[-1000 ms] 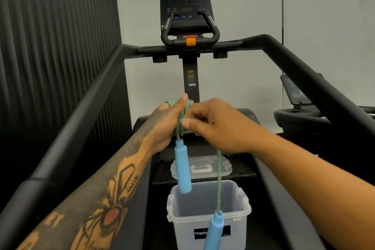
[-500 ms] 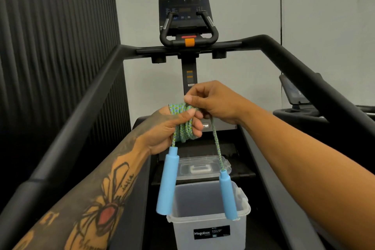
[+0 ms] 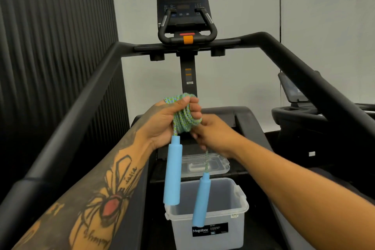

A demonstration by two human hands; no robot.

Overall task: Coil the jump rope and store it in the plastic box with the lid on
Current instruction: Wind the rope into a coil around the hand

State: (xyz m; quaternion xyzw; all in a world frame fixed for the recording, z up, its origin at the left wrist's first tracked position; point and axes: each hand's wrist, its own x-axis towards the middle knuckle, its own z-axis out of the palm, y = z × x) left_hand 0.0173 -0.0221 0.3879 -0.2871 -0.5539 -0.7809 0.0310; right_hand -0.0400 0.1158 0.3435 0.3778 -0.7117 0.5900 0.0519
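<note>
The jump rope [image 3: 183, 122] is a green-and-blue braided cord, coiled in several loops around my left hand [image 3: 162, 124], which is closed on it. One blue foam handle [image 3: 172, 170] hangs straight down from that hand. My right hand [image 3: 211, 136] pinches the free strand just below the coil, and the second blue handle [image 3: 200, 201] dangles from it. Both handles hang over the open translucent plastic box [image 3: 240, 207] standing on the treadmill belt. The clear lid [image 3: 219, 165] lies flat on the deck just beyond the box.
Black treadmill handrails [image 3: 81, 99] run along both sides of my arms and meet at the console [image 3: 183, 12] ahead. A dark ribbed wall stands on the left. Another exercise machine [image 3: 300, 107] sits to the right.
My right hand has dropped from above the coil to just below it, wrapping the strand around. The second handle now hangs lower over the box. My left hand stays put.
</note>
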